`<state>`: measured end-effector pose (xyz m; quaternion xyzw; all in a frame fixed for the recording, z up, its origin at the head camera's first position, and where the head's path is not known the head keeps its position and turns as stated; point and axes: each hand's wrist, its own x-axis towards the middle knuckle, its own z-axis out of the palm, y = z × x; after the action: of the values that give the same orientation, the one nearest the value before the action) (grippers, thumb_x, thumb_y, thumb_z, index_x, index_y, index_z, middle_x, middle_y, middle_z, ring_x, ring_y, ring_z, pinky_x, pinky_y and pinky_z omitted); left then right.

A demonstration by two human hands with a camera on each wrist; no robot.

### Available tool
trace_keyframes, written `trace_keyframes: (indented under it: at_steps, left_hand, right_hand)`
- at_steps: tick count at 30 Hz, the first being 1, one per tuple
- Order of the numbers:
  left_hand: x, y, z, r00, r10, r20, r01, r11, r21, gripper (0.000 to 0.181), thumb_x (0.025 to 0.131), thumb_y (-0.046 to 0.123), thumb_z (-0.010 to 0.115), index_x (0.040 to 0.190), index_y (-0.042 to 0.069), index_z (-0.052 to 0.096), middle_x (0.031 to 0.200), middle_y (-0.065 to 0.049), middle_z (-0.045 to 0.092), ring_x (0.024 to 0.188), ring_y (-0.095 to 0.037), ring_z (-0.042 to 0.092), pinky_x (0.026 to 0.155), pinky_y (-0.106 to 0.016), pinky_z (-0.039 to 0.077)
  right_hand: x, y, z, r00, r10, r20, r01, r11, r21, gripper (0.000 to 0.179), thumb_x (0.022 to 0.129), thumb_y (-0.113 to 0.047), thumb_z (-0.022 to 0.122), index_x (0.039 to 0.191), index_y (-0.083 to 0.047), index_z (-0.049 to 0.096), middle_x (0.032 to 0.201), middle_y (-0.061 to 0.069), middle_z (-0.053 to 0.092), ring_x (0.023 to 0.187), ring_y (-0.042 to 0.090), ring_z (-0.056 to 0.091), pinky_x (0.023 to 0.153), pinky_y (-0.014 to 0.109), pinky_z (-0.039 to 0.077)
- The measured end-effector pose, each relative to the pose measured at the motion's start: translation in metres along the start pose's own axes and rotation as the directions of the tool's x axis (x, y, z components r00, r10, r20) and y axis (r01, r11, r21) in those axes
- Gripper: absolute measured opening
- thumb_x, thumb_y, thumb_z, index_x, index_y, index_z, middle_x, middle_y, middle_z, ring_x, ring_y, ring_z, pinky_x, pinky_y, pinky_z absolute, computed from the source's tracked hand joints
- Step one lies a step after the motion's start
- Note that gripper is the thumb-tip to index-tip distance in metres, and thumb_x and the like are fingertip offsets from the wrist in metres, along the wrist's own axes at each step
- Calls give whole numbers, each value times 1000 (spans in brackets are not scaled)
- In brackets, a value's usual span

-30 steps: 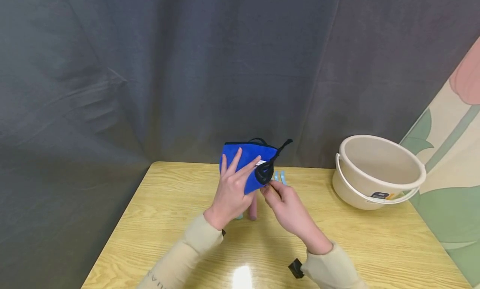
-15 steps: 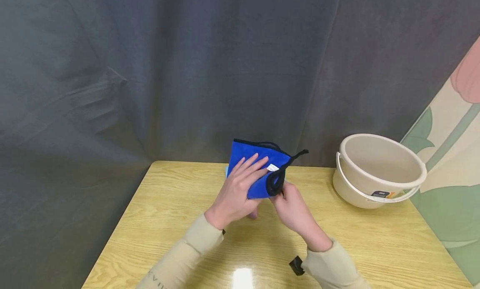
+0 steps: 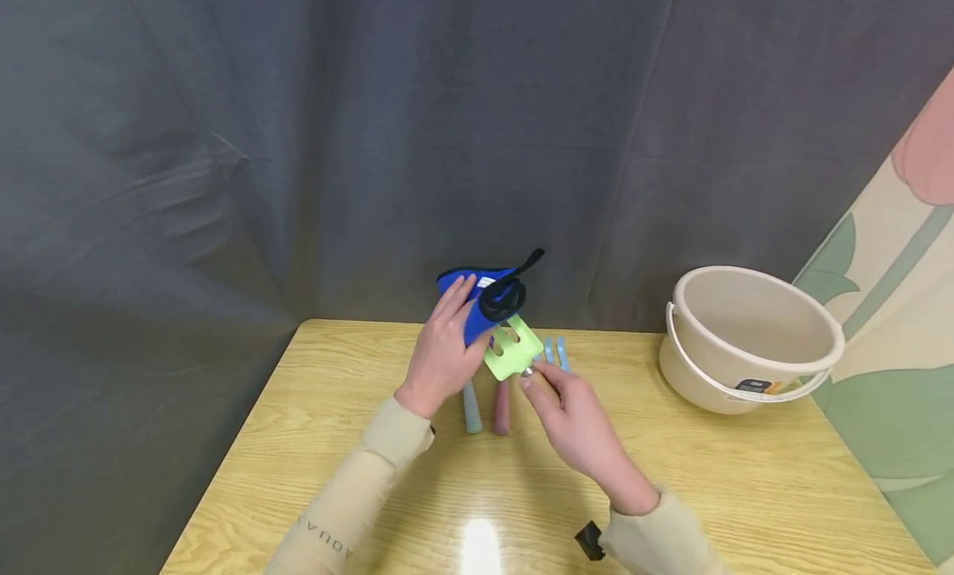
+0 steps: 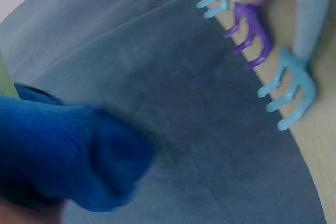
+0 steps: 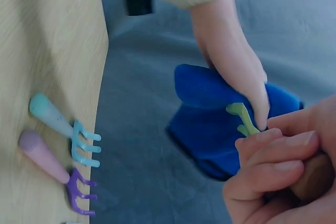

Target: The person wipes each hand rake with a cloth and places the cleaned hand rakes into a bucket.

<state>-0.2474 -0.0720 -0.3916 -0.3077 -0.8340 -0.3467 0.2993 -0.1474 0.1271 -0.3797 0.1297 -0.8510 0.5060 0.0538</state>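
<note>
Left hand (image 3: pixel 447 351) gripping the cloth (image 5: pixel 205 129), right hand (image 3: pixel 580 413) gripping the green rake (image 3: pixel 514 365), cloth at eleven o'clock from it! Trouble could come here: dragged crosswise, those tines might snag fabric or strap (image 3: pixel 503 301); a loosened right grip could drop it onto the purple rake (image 3: pixel 503 408), towards seven o'clock.

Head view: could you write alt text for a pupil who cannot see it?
A person's left hand holds a blue cloth close to a light green forked tool gripped in their right hand, at a wooden table. A pink handle and a pale blue handle lie on it; a beige bucket stands at the right.
</note>
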Motion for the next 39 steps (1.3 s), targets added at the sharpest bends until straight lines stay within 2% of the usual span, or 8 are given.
trace_keyframes:
  at_steps: [6,13,19,25,29,34,37,39]
  left_hand:
    - [2,7,-7,1000,-24,2,24,1000,-19,48,100,25,58,142,2,59,151,-15,49,149,-28,29,119,-45,26]
    - [-8,26,-1,995,98,16,-98,995,7,50,95,26,62,140,4,61,155,-7,46,149,-33,28,117,-63,18]
    - [-15,42,9,976,218,23,-220,972,81,54,84,15,56,137,3,64,150,-3,52,147,-29,32,118,-61,14]
    - [-17,54,13,961,274,39,-277,955,103,51,84,15,56,132,3,67,147,-4,55,146,-29,34,118,-62,16]
    - [-17,50,12,976,220,-4,-220,975,20,55,83,14,55,136,3,63,146,-5,57,144,-28,38,118,-57,20]
    - [-16,35,9,992,111,-60,-116,990,-75,50,96,18,56,143,3,57,144,-8,58,142,-28,41,118,-53,23]
    - [-14,22,6,994,-2,-106,-11,993,-118,43,102,23,55,139,0,60,138,-14,62,137,-31,48,115,-52,32]
    - [-13,14,2,982,-120,-145,99,985,-142,37,105,24,52,126,-1,67,125,-16,68,124,-33,59,105,-50,44]
  right_hand:
    - [-2,-4,1,1000,-19,-21,19,1000,-3,40,105,-25,58,136,1,62,125,9,67,107,18,61,93,43,51]
    - [1,-5,-4,1000,-24,-1,24,999,25,36,107,-24,55,132,0,64,84,4,63,71,18,55,67,33,50]
    - [2,-4,-5,999,-21,-26,22,999,23,22,106,-16,53,113,-4,69,68,0,48,57,15,43,52,29,38]
    - [2,-4,-6,998,10,-65,-8,1000,23,18,101,-7,56,114,0,68,68,0,44,57,15,41,53,30,37]
    - [3,0,-7,999,-5,-45,7,999,51,18,105,-11,53,110,-1,67,68,1,46,55,15,41,50,29,36]
    - [2,2,-6,1000,5,-17,-4,998,60,26,106,-22,54,116,-3,69,76,4,55,64,16,49,57,30,44]
    - [1,2,-6,1000,25,4,-26,998,62,30,106,-23,56,124,-2,67,81,5,58,69,17,52,64,31,47]
    - [1,1,-6,999,33,13,-33,997,63,31,106,-23,56,125,-1,66,80,6,57,68,18,51,64,31,46]
